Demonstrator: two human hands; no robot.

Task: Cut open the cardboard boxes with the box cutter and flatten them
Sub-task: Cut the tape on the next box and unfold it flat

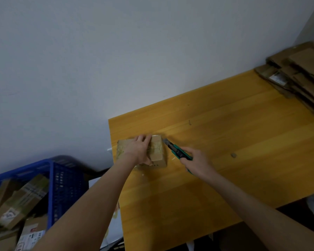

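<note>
Small box (159, 153) sits on table (234, 142), near its 9 o'clock edge. L hand (137, 150) grasps it from above. R hand (198, 161), at box's 3 o'clock, grasps cutter (177, 151), blade tip just beside box's far corner. Blue crate (67, 187) at 8 o'clock.

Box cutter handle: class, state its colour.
The box cutter handle is teal green with black parts, gripped by the right hand; head view shows it best.

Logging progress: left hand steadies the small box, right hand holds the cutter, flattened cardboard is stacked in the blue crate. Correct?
Not quite: the head view shows the flattened cardboard stacked on the table, far right, not in the blue crate.
</note>
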